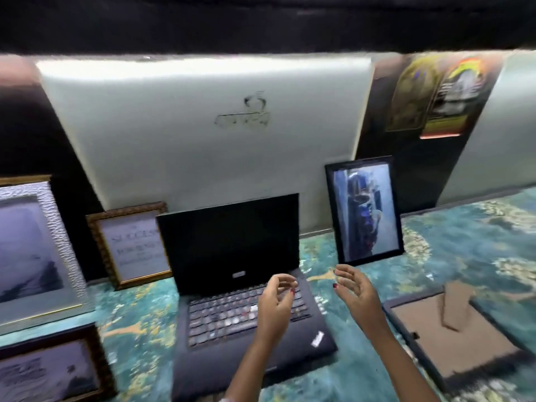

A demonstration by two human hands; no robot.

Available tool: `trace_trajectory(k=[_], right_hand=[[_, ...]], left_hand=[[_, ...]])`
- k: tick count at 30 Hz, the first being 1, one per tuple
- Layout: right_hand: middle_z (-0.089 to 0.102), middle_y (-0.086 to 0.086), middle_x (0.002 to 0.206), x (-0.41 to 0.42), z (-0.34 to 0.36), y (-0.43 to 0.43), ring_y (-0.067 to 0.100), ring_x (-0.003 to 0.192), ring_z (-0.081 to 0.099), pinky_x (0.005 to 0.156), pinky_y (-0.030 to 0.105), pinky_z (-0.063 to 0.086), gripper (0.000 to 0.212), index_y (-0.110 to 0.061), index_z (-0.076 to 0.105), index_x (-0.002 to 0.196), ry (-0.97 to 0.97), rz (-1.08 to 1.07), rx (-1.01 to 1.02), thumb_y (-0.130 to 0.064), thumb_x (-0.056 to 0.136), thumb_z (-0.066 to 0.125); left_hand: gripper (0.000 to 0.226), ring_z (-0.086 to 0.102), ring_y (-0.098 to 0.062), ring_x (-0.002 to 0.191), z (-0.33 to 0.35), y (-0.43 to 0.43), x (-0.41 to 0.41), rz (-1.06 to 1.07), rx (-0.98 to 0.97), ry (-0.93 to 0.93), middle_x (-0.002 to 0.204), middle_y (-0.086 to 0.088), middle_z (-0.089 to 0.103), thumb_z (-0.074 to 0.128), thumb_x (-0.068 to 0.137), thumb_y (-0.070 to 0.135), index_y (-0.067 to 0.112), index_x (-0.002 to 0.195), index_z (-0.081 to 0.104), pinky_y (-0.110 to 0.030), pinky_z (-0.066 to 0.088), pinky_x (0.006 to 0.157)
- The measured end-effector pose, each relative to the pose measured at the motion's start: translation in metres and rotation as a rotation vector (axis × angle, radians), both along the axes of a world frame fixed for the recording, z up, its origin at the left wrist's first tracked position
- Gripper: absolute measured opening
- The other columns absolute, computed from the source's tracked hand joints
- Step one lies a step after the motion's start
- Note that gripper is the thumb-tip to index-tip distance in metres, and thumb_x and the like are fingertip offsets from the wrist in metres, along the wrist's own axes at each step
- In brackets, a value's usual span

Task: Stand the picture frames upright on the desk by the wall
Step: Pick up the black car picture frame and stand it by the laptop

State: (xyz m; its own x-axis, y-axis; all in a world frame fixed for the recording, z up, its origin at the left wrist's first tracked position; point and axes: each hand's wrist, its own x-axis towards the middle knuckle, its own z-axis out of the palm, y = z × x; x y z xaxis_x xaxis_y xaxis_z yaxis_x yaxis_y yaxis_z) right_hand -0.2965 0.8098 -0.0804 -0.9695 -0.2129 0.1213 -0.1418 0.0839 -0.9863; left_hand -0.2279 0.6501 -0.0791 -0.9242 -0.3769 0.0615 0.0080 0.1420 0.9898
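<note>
Silver frame and gold frame stand upright at left, black frame upright right of the laptop. Left hand and right hand hover mid-frame, grip wide, holding nothing. One frame lies face down on the tabletop, lower right.

Single head-worn view, no second view to overlap. Looks forward and down from just in front of open laptop. Close range: laptop fills centre, wall directly behind it. Wide angle bends edges; desk spreads left and right of laptop. Picture blurred.
</note>
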Motion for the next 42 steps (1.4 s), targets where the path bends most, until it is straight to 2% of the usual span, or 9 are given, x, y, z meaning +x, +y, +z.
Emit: trace_trajectory(k=[6,10,13,19,23,30,34,38,42], right_hand=[[0.060,0.004,0.098,-0.098,0.006,0.073,0.021,0.089,0.058,0.071,0.010,0.050,0.030,-0.017,0.054,0.105,-0.022,-0.026,0.035,0.003,0.082,0.058],[0.058,0.005,0.100,-0.146,0.009,0.098,0.024,0.089,0.057,0.071,0.026,0.046,0.028,-0.018,0.055,0.103,-0.069,-0.062,-0.013,0.002,0.084,0.055],[0.057,0.009,0.104,-0.181,0.008,0.106,0.021,0.082,0.057,0.065,0.022,0.046,0.026,-0.020,0.053,0.101,-0.093,-0.079,-0.010,0.000,0.085,0.054],[0.050,0.018,0.129,-0.268,0.003,0.118,0.028,0.111,0.052,0.091,0.039,0.043,0.040,-0.010,0.048,0.120,-0.225,-0.146,0.113,-0.005,0.082,0.061],[0.041,0.016,0.138,-0.292,-0.002,0.127,0.030,0.122,0.044,0.093,0.039,0.040,0.056,-0.012,0.039,0.131,-0.299,-0.102,0.245,-0.015,0.082,0.064],[0.037,0.017,0.140,-0.290,-0.016,0.141,0.029,0.128,0.038,0.101,0.044,0.039,0.053,-0.011,0.038,0.132,-0.391,-0.070,0.199,-0.014,0.084,0.061],[0.038,0.014,0.141,-0.285,-0.021,0.147,0.029,0.127,0.040,0.096,0.043,0.040,0.048,-0.015,0.040,0.131,-0.444,-0.077,0.130,-0.017,0.086,0.058],[0.044,0.015,0.136,-0.277,-0.038,0.152,0.033,0.121,0.046,0.087,0.039,0.041,0.051,-0.009,0.037,0.134,-0.570,-0.182,0.019,-0.013,0.087,0.056],[0.048,0.013,0.126,-0.265,-0.063,0.147,0.035,0.115,0.050,0.088,0.043,0.045,0.078,-0.006,0.032,0.136,-0.707,-0.235,-0.084,-0.031,0.074,0.072]], left_hand=[[0.037,0.061,0.010,0.073,0.007,0.068,-0.101,-0.017,0.003,-0.052,0.086,0.004,0.061,0.051,0.082,-0.009,0.028,0.081,0.052,-0.006,0.047,0.069],[0.032,0.053,-0.013,0.088,0.009,0.087,-0.158,-0.061,-0.109,-0.125,0.098,0.000,0.057,0.057,0.083,0.002,0.032,0.084,0.047,-0.022,0.045,0.082],[0.032,0.048,-0.019,0.096,0.009,0.087,-0.204,-0.078,-0.184,-0.196,0.110,-0.004,0.049,0.060,0.079,0.005,0.023,0.101,0.046,-0.035,0.043,0.091],[0.066,0.036,-0.032,0.129,0.025,0.082,-0.285,0.001,-0.268,-0.388,0.138,-0.020,0.034,0.061,0.078,0.006,0.004,0.136,0.029,-0.032,0.032,0.108],[0.085,0.037,-0.033,0.133,0.025,0.079,-0.308,0.035,-0.170,-0.488,0.147,-0.022,0.029,0.064,0.079,0.011,0.001,0.143,0.009,-0.038,0.034,0.110],[0.056,0.047,-0.036,0.126,0.013,0.069,-0.332,-0.065,0.206,-0.593,0.141,-0.026,0.042,0.069,0.077,0.025,0.007,0.120,0.038,-0.048,0.036,0.099],[0.034,0.054,-0.020,0.077,0.004,0.070,-0.340,-0.008,0.306,-0.474,0.098,-0.009,0.058,0.065,0.082,0.020,0.009,0.111,0.051,-0.034,0.040,0.078],[0.041,0.056,-0.024,0.110,-0.005,0.081,-0.343,0.231,0.505,-0.199,0.126,-0.017,0.057,0.053,0.091,0.008,-0.009,0.127,0.045,-0.035,0.040,0.103],[0.014,0.066,-0.008,0.067,-0.008,0.100,-0.336,0.234,0.830,-0.058,0.065,0.005,0.074,0.046,0.093,0.004,0.002,0.095,0.059,-0.034,0.041,0.096]])
